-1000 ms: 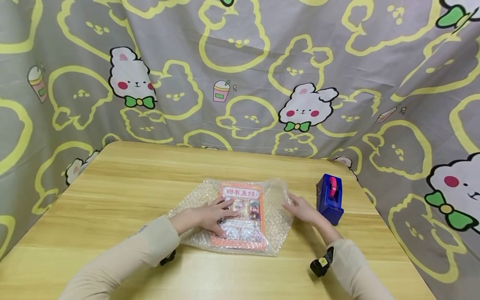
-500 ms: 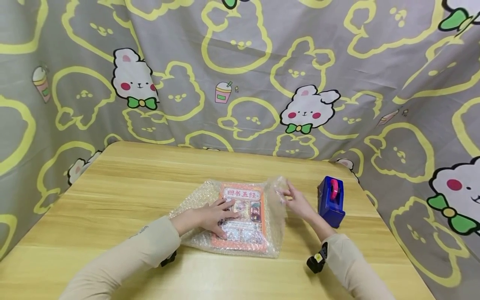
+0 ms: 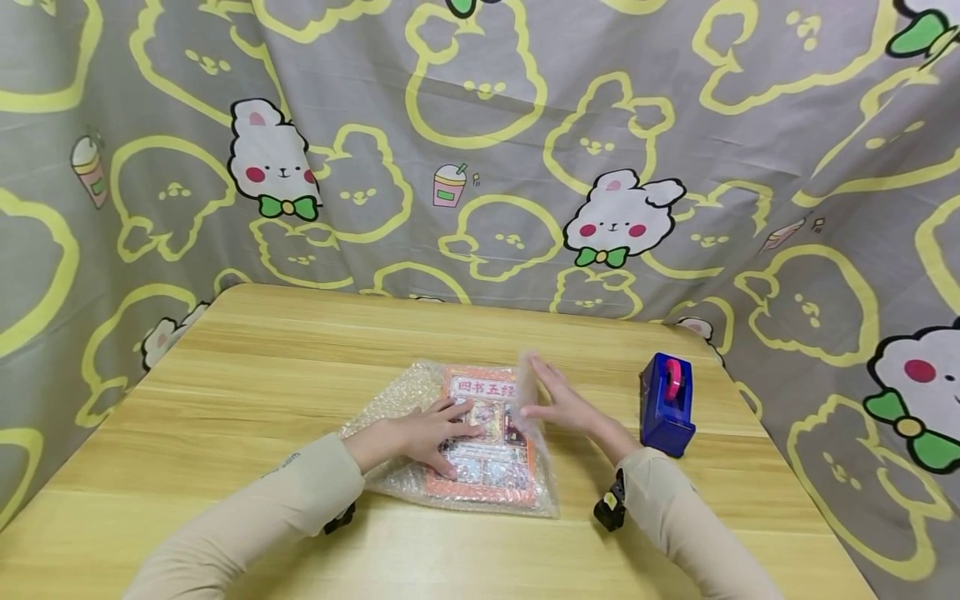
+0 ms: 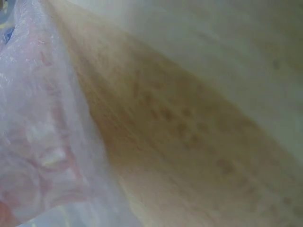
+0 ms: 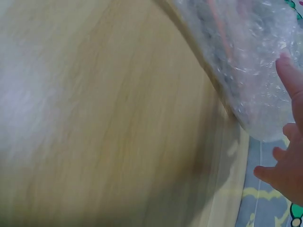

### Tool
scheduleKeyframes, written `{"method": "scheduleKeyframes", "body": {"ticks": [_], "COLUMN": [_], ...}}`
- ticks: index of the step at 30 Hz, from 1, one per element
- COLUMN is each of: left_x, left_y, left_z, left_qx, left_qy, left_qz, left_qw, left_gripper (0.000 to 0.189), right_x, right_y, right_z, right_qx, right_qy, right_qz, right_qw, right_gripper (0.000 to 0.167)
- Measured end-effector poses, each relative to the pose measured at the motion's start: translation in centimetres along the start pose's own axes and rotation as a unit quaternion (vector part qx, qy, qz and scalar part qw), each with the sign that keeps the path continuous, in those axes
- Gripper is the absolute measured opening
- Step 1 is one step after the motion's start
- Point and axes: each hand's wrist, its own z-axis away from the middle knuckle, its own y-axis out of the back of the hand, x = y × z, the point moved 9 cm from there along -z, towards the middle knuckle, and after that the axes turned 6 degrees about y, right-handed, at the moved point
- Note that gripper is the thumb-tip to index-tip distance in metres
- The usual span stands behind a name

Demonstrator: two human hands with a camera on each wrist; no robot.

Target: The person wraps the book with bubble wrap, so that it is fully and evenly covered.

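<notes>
An orange-bordered book (image 3: 491, 458) with reddish characters across its far end lies flat on the desk (image 3: 247, 400) under clear bubble wrap (image 3: 397, 400), whose right flap stands raised.

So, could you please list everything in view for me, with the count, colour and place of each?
book: one, orange with a pale title panel, middle of the table, seen through the wrap
bubble wrap: one piece, clear, over the book and out past its left side
tape dispenser: one, blue, on the table's right side
tape roll: one, pink, in the dispenser
table: one, light wood, under everything
patterned fabric: number of pieces unclear, grey with yellow outlines and white rabbits, behind and beside the table
left hand: one, bare, on the wrapped book
right hand: one, bare, touching the wrap's raised right side
sleeves: two, beige, on the forearms
wrist cameras: two, black, at the cuffs
</notes>
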Motion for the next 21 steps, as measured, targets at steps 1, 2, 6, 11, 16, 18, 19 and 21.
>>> {"method": "scheduleKeyframes", "body": {"ticks": [1,2,6,11,16,18,19,21], "left_x": [0.0,0.0,-0.1,-0.1,0.2,0.4,0.5,0.6], "left_y": [0.0,0.0,-0.1,-0.1,0.2,0.4,0.5,0.6], "left_z": [0.0,0.0,-0.1,-0.1,0.2,0.3,0.3,0.3], "left_qx": [0.0,0.0,0.0,0.015,0.044,0.059,0.066,0.077], "left_qy": [0.0,0.0,0.002,-0.005,-0.019,-0.027,-0.031,-0.04], "left_qz": [0.001,0.0,-0.002,-0.007,-0.024,-0.039,-0.046,-0.065], "left_qw": [1.0,1.0,1.0,0.9999,0.9986,0.9971,0.9963,0.9941], "left_gripper": [0.075,0.075,0.075,0.075,0.075,0.075,0.075,0.076], "right_x": [-0.1,-0.1,-0.3,-0.6,-0.5,-0.6,-0.6,-0.4], "right_y": [-0.3,-0.7,-1.8,-3.0,-4.0,-4.2,-4.2,-4.4], "right_z": [-0.2,-0.3,-0.9,-1.6,-2.0,-2.1,-2.1,-2.2], "right_qx": [-0.008,-0.017,-0.047,-0.076,-0.107,-0.116,-0.119,-0.13], "right_qy": [0.001,0.002,0.008,0.013,-0.007,-0.013,-0.015,-0.026], "right_qz": [0.007,0.014,0.05,0.08,0.106,0.113,0.116,0.122], "right_qw": [0.9999,0.9998,0.9976,0.9938,0.9885,0.9868,0.986,0.9837], "right_gripper": [0.097,0.097,0.096,0.096,0.094,0.093,0.093,0.093]}}
